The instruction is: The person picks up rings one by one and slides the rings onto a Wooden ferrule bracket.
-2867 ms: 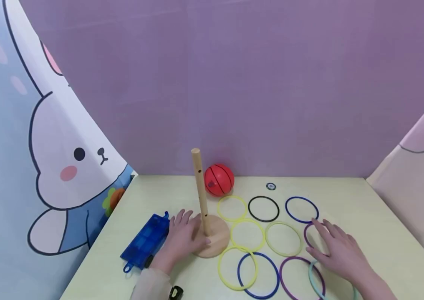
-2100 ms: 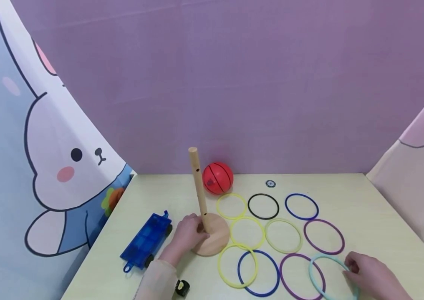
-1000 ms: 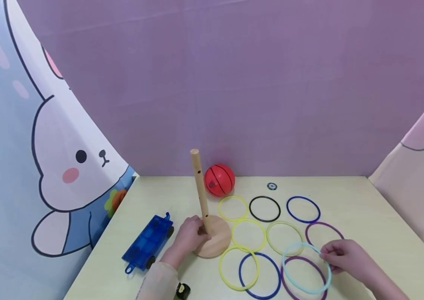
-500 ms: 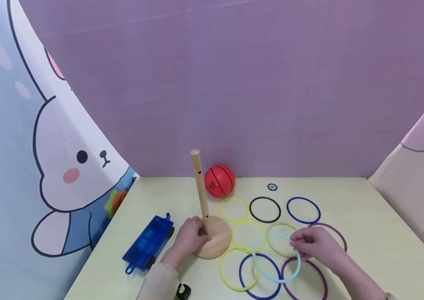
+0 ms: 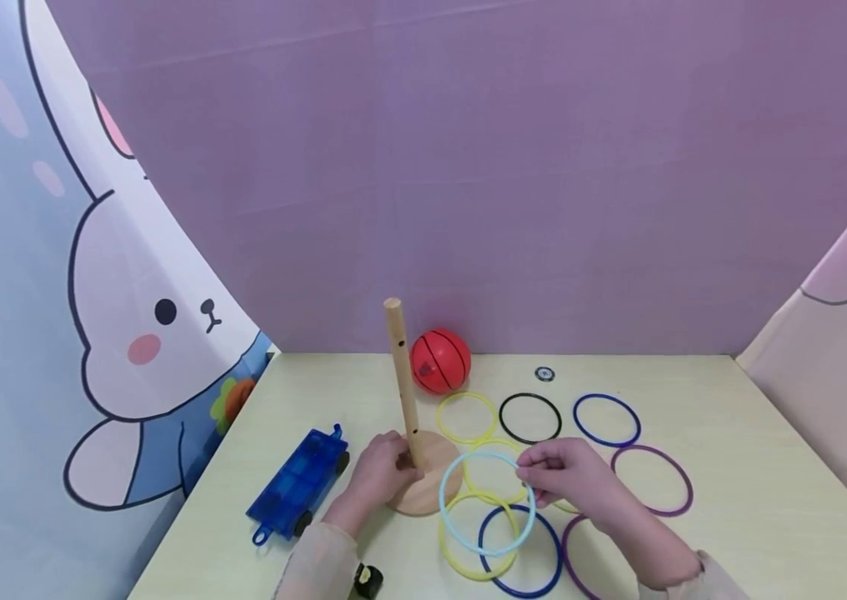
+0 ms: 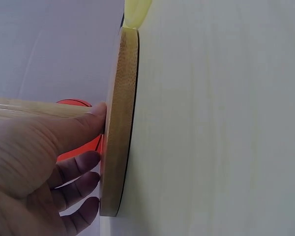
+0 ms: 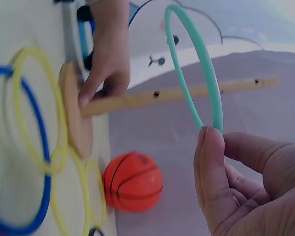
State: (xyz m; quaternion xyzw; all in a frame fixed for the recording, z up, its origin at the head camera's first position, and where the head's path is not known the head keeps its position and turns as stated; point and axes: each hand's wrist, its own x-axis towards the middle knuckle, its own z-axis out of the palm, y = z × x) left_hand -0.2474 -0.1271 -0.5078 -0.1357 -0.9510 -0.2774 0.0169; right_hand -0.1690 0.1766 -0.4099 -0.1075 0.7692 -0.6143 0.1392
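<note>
My right hand [image 5: 573, 479] pinches a light-turquoise ring [image 5: 444, 510] by its right side, between thumb and fingers. In the right wrist view the turquoise ring [image 7: 209, 69] is held up above the table, tilted, overlapping the wooden post [image 7: 137, 100]. In the head view, it overlaps a yellow ring and a blue ring below. My left hand [image 5: 378, 475] holds the wooden peg stand [image 5: 434, 479] low down, at the foot of its upright post. The left wrist view shows the thumb and curled fingertips against the round base [image 6: 119, 123]. No ring is on the post.
Yellow, black [image 5: 530, 394], blue [image 5: 607, 396] and purple [image 5: 686, 479] rings lie flat, some overlapping. A red ball [image 5: 440, 361] sits behind the post. Left of the stand is a blue toy cart [image 5: 299, 485], with a small black object [image 5: 368, 581] nearer me. A small disc [image 5: 544, 374] lies far back.
My right hand reached down to the turquoise ring at the lower right, lifted it, and carried it left toward the stand. My left hand closed in at the post's foot and stayed there.
</note>
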